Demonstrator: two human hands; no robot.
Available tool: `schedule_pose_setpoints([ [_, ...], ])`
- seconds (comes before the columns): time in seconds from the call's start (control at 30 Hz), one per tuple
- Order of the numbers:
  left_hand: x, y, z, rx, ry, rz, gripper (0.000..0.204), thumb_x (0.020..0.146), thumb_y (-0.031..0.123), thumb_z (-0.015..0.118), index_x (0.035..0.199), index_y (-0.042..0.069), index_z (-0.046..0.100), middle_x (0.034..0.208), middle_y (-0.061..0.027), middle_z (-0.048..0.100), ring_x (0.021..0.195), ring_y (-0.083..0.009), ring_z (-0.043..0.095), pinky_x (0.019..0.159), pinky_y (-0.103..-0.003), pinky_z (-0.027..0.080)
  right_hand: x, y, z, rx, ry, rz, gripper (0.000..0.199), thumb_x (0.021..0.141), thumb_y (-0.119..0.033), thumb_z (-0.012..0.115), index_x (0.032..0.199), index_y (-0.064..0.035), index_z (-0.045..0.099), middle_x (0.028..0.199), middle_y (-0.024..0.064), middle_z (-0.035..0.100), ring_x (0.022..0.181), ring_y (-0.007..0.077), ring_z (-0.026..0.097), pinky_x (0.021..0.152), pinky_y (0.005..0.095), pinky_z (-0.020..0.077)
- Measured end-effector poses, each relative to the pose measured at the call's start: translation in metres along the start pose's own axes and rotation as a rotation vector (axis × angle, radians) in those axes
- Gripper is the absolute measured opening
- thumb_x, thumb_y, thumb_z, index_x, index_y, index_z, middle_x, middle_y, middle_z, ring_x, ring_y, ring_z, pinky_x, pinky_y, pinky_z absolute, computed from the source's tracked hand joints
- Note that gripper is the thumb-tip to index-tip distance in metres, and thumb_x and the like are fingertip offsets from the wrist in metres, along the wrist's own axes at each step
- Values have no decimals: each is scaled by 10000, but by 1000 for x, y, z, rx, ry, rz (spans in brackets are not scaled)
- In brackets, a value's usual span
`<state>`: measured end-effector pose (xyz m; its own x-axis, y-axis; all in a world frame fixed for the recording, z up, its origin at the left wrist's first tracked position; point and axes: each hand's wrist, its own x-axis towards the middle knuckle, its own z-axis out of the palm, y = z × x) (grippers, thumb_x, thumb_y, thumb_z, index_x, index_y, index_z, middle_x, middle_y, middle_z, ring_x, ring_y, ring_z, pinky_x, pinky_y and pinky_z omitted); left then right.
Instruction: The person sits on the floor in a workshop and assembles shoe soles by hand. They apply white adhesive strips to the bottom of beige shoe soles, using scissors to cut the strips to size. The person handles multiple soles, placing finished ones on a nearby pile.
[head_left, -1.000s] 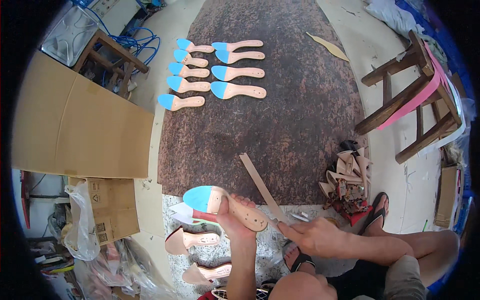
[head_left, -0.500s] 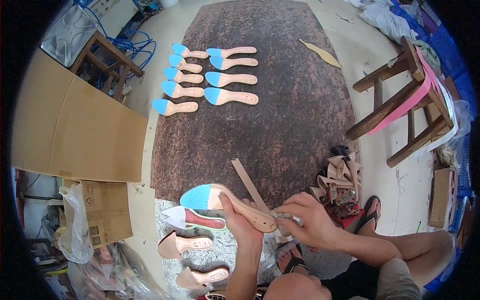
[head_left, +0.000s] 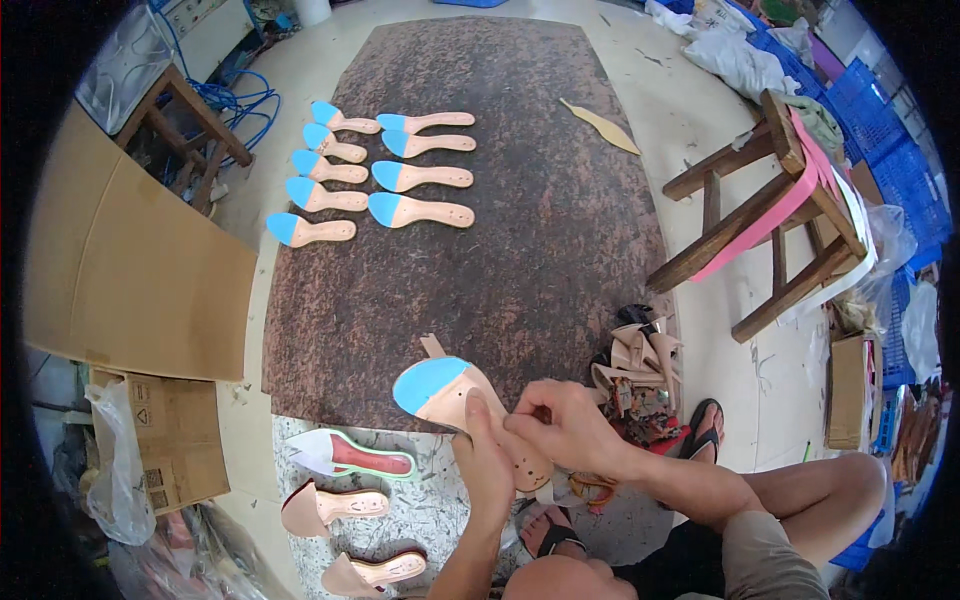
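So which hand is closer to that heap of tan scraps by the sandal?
The right hand. It sits just left of the scrap heap, while the left hand lies farther left, under the blue-tipped sole.

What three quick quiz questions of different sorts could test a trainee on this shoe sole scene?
1. True or false: the left hand and right hand both touch the blue-tipped insole.
2. How many blue-tipped insoles lie in the two rows on the brown mat?
3. Which stands right of the mat: A) wooden stool, B) ladder, C) bucket?

Key: 1 true; 2 nine; 3 A.
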<state>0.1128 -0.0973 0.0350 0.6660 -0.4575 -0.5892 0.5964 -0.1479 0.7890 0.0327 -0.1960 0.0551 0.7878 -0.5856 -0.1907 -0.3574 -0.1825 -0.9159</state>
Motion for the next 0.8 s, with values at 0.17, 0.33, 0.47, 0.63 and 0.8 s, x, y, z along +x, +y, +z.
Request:
schedule_pose_setpoints([
  [0.17,-1,-3,-5,179,-12,120,536,1030,418,426,1135,-71,618,967,-94,644,875,-130,580,747,-286,469,28,3,-1,55,-56,56,206,787,-155,672,758,48,672,694,152,656,609,296,627,602,391,499],
  [0.33,6,-16,-14,105,-93,86,508,1023,384,463,1238,-64,573,1066,-113,642,939,-151,603,801,-307,480,51,1,-5,-124,50,-206,215,796,-180,679,872,22,686,803,132,666,785,302,657,706,391,499],
  [0.47,10,-14,-18,-123,-69,0,478,1002,360,521,1264,-40,543,1059,-103,635,904,-161,627,779,-319,503,55,0,8,-115,317,-457,300,803,-210,745,972,19,649,833,123,642,771,195,622,723,352,504],
  [0.63,21,-15,-25,-494,148,116,368,987,403,542,1034,39,567,899,-79,609,730,-154,605,642,-300,496,9,10,10,136,-290,19,275,823,-182,696,990,28,634,855,141,649,807,201,635,748,356,495],
  [0.8,35,-27,-29,-683,30,159,411,991,437,518,1017,30,571,828,-70,617,680,-144,590,596,-276,477,0,2,9,140,-172,-58,209,810,-105,681,956,33,621,822,152,636,734,235,642,669,352,497],
])
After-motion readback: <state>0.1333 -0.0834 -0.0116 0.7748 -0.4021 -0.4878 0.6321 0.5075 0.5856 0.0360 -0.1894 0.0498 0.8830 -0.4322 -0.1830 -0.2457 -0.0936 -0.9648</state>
